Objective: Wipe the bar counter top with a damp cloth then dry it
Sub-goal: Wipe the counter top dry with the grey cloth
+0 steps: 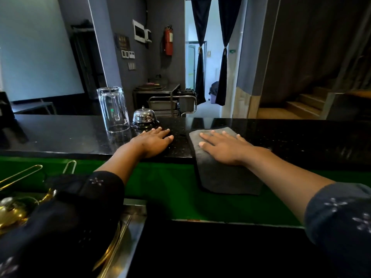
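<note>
Black polished stone counter (301, 137), running left to right across the view, near edge toward the person. Toward its left end, by the far edge: two clear glasses (113, 109), stacked upside down; just right of them a chrome bell (144, 116). Left hand (153, 142): flat on bare stone just in front of the bell, fingers straight and spread, holding nothing, fingertips pointing to the far edge. Just right of it, apart by a narrow strip of stone: grey cloth (216, 161), folded to a long rectangle, long axis running from far edge to near edge, across the counter's length; far end lies flat on the stone at mid-depth, near end hangs over the near edge and down against the green front panel (170, 187). Right hand (222, 146): palm down on the cloth's upper part, fingers straight and spread, pressing rather than grasping, fingertips pointing far and to the left. Whether the cloth is damp or dry cannot be told. Judgement: the right hand alone drives the cloth; open stone lies to its right, so a sideways stroke along the counter, broadside to the cloth's long axis, looks likeliest, while the left hand braces.
</note>
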Motion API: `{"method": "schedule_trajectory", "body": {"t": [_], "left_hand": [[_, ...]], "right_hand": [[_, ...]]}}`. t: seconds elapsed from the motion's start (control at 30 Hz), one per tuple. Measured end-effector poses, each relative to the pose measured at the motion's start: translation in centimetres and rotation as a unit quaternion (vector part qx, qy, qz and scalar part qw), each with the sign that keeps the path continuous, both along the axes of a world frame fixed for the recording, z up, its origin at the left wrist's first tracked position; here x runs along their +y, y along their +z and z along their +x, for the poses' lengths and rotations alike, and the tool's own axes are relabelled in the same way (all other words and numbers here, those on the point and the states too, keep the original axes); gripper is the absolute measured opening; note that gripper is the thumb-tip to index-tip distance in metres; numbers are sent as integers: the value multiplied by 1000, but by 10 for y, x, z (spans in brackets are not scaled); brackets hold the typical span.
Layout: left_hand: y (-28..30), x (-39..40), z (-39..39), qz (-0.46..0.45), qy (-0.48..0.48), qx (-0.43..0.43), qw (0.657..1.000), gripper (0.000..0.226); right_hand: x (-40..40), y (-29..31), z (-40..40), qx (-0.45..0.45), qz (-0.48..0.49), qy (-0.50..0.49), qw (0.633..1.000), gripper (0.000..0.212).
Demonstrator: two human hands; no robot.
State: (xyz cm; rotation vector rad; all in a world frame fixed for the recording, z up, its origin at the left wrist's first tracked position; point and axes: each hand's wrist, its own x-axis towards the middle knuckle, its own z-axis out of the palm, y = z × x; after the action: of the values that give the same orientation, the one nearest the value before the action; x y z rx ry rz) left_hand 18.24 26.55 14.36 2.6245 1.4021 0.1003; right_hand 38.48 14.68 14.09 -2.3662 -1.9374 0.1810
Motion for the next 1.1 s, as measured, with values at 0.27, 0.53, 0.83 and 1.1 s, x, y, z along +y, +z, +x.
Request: {"method": "schedule_trajectory", "body": {"t": [0.27,0.53,0.83,1.1], "left_hand": [[-5,5,1,8,0,-7,1000,66],[-5,13,-2,15,-21,12,1000,64],[-4,10,0,16,-18,-1,1000,64],[0,3,2,-14,-3,-25,1000,62]], "right_hand": [[78,4,31,-27,1,-84,996,64],[179,6,-7,-25,19,23,999,62],[151,-3,110,8,1,-170,985,69],[121,2,-30,-19,32,-32,999,65]]}}
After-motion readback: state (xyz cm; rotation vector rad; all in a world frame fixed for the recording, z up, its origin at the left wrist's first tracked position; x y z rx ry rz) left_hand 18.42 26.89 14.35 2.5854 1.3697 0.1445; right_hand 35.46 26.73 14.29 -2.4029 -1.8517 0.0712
